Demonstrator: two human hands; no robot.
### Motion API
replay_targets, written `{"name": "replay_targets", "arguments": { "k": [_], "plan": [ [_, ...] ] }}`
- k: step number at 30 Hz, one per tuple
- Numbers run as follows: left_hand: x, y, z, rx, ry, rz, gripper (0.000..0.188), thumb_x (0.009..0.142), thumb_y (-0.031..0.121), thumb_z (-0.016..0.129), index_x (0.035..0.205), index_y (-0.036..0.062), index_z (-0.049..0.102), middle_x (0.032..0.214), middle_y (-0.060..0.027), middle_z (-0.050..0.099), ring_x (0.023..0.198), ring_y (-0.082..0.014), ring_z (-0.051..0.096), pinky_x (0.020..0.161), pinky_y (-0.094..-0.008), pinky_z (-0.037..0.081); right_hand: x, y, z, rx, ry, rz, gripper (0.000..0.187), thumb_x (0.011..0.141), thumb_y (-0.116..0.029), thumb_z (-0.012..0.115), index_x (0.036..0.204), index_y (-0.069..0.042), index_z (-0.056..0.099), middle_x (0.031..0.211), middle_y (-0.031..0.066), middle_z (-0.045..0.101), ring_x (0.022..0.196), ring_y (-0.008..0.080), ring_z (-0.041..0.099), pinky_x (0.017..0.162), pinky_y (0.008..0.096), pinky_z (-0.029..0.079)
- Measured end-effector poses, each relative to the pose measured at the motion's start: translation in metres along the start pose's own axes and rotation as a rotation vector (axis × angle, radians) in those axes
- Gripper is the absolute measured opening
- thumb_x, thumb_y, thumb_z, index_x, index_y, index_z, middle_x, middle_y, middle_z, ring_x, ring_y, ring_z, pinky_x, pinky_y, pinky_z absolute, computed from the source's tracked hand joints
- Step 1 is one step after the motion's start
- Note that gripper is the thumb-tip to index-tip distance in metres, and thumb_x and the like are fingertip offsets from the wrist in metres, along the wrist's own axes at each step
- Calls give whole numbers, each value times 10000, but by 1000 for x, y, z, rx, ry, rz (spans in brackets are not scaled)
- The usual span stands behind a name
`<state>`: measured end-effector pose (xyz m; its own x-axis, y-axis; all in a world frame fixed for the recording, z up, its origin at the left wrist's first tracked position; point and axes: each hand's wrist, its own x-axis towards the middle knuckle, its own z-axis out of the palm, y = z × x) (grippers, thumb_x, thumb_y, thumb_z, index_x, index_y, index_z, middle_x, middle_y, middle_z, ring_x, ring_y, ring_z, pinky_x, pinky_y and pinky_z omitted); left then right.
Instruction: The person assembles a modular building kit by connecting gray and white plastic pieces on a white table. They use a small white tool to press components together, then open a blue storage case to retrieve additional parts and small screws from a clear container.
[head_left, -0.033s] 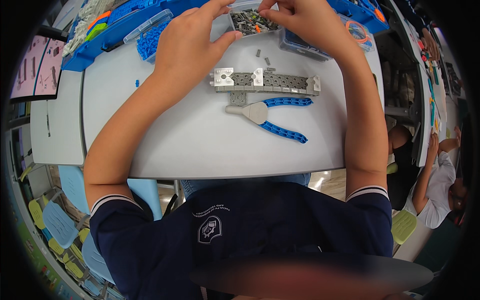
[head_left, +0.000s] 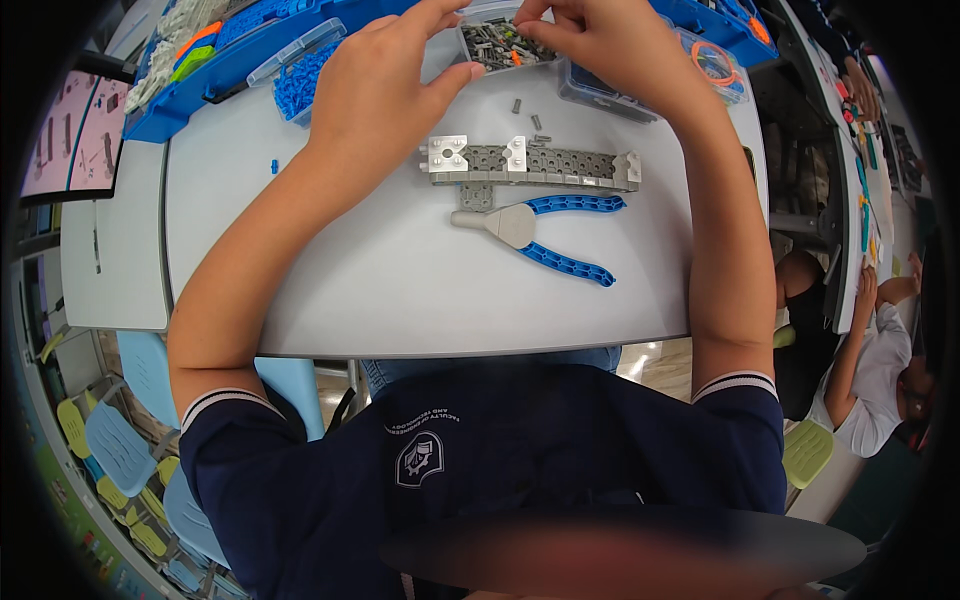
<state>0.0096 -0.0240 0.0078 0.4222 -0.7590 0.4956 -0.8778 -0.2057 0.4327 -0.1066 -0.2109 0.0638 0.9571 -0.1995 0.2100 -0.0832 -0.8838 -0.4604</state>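
At the far edge of the table is a small clear plastic box [head_left: 508,68] of loose grey pins, a few of them orange. My left hand [head_left: 385,75] spans its left side, thumb at the near corner and fingers farther back, gripping the box. Over the pins, my right hand [head_left: 590,35] has thumb and fingertips pinched together; what they hold, if anything, is hidden. Nearer me lies a grey beam assembly [head_left: 570,165] with silver-white brackets. Just below it are grey pliers [head_left: 515,226] with spread blue handles. Several loose grey pins [head_left: 535,123] lie between the beam and the box.
A tub of blue pins [head_left: 300,88] and a blue parts tray [head_left: 225,60] stand far left. Beside my right forearm are a dark-based clear case [head_left: 605,90] and a container with orange rings [head_left: 712,62]. A screen [head_left: 75,130] stands left; another person [head_left: 875,370] sits right.
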Motion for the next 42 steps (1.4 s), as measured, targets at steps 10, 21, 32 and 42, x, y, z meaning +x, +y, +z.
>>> {"name": "replay_targets", "arguments": {
  "k": [10,21,32,42],
  "plan": [
    [2,-4,0,25,14,23,585,835,271,836,1374,159,637,1147,-6,773,638,-133,446,623,-277,469,5,2,11,-165,-48,-94,174,888,-119,653,941,7,760,863,193,739,804,349,720,745,428,566],
    [2,-3,0,31,22,35,580,837,275,836,1369,158,637,1152,-4,772,642,-140,456,639,-278,472,4,1,21,-262,-1,-122,153,901,-139,632,888,-24,731,818,182,726,777,346,713,720,438,562],
    [2,-3,0,40,22,44,574,839,271,834,1366,151,639,1147,-9,774,626,-137,440,625,-279,465,6,0,19,-279,-84,-67,147,913,-135,631,912,-17,719,810,177,721,758,337,710,712,431,562],
    [2,-2,1,30,30,60,575,838,266,835,1366,150,641,1147,-13,773,623,-136,434,622,-278,459,7,-1,23,-319,-103,-100,155,904,-100,607,876,-3,724,824,206,720,774,351,716,733,443,569]
  ]
}}
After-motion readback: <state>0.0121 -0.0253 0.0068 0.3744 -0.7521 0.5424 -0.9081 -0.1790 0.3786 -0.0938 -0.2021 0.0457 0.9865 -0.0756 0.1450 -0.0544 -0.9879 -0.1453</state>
